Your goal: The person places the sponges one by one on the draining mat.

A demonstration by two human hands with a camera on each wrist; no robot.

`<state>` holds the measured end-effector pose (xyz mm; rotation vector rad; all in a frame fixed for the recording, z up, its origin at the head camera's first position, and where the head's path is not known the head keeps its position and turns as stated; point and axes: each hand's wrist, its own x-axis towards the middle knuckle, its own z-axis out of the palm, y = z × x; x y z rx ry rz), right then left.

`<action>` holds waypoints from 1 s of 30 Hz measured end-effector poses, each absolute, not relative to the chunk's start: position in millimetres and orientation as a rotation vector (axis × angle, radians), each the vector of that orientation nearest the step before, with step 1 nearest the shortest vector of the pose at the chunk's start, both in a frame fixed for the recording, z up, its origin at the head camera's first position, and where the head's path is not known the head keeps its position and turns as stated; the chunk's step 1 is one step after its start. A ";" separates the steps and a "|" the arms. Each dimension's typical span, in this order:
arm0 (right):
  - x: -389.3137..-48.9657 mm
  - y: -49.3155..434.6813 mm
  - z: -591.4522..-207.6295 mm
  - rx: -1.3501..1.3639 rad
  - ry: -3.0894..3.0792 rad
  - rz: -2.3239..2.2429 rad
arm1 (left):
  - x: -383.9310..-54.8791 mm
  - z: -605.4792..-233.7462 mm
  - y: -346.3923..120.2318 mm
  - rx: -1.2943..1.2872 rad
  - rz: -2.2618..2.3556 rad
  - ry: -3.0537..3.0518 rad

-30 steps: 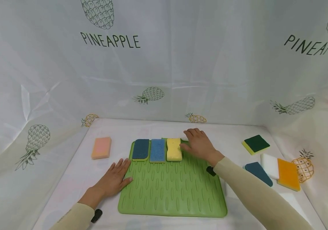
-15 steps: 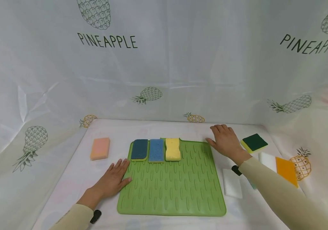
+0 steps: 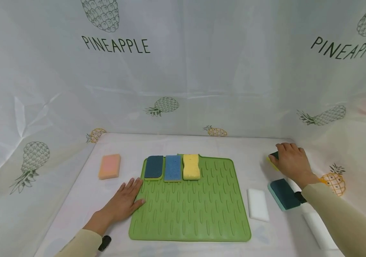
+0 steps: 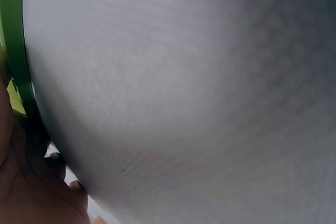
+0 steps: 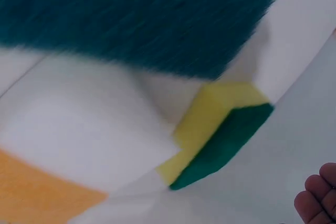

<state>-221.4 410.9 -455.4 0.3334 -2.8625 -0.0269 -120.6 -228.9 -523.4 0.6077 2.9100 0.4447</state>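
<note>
My left hand (image 3: 122,201) lies flat with spread fingers at the left edge of a green ribbed mat (image 3: 189,214). The left wrist view catches part of its palm (image 4: 42,192) beside the mat's green rim. At the right my right hand (image 3: 293,164) is over a yellow sponge with a dark green scouring face (image 5: 228,145), covering most of it in the head view. Its loosely bent fingers (image 5: 317,195) appear apart from that sponge in the right wrist view. Blue-faced (image 3: 153,167), blue (image 3: 172,167) and yellow (image 3: 191,167) sponges stand in a row along the mat's far edge.
A pink sponge (image 3: 109,166) sits left of the mat. Right of it are a white sponge (image 3: 258,204), a dark-teal-faced sponge (image 3: 285,193) and another white block (image 3: 320,230). Orange (image 5: 42,192) and white (image 5: 89,124) pieces lie near the right wrist. Pineapple-print sheeting surrounds the table.
My right hand has moved right from beside the yellow sponge, off the mat, to the green-and-yellow sponge. My left hand stays on the mat's edge; the sponges keep their places.
</note>
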 end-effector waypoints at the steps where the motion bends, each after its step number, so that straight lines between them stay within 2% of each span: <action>1: -220.6 416.6 -455.6 0.314 -2.880 -0.028 | -120.6 -524.1 -229.6 0.609 0.436 2.913; 13: -212.7 449.4 -472.2 0.189 -2.985 -0.033 | -120.6 -523.8 -229.6 0.602 0.451 2.904; 30: -214.7 449.8 -480.5 -0.035 -3.005 0.037 | -118.6 -521.3 -227.6 0.649 0.498 2.943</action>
